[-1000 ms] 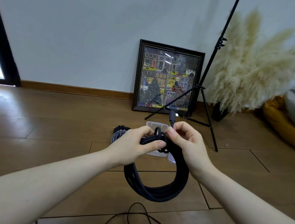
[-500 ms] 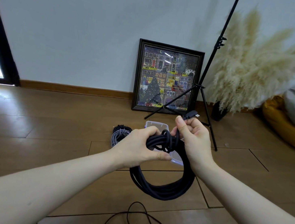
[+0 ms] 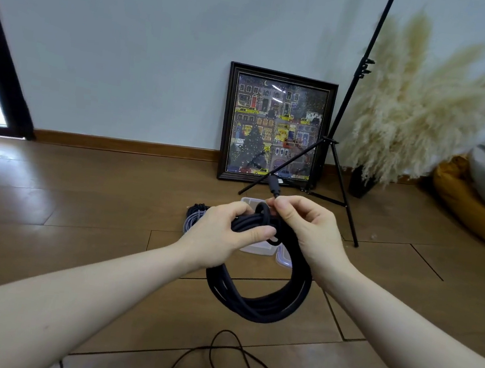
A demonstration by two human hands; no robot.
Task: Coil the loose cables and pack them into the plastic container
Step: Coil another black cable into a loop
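A thick black cable [image 3: 252, 303] hangs in a coil of several loops in front of me. My left hand [image 3: 218, 233] clamps the top of the coil with thumb across the strands. My right hand [image 3: 306, 230] pinches the cable's free end, whose black plug [image 3: 273, 186] sticks up above my fingers; a small loop of it wraps the bundle between both hands. Behind the hands, mostly hidden, the clear plastic container [image 3: 257, 248] rests on the floor with its lid [image 3: 284, 256] beside it. A coiled grey-and-black cable [image 3: 194, 216] lies left of the container.
A thin loose black cable [image 3: 228, 366] sprawls on the wooden floor near me. A framed picture [image 3: 277, 126] leans on the wall, with a black tripod stand [image 3: 339, 141], pampas grass [image 3: 416, 114] and yellow and grey cushions [image 3: 482, 199] to the right.
My right hand carried the plug end out to the right and back over the top of the coil, winding it around the bundle. My left hand kept its hold on the coil.
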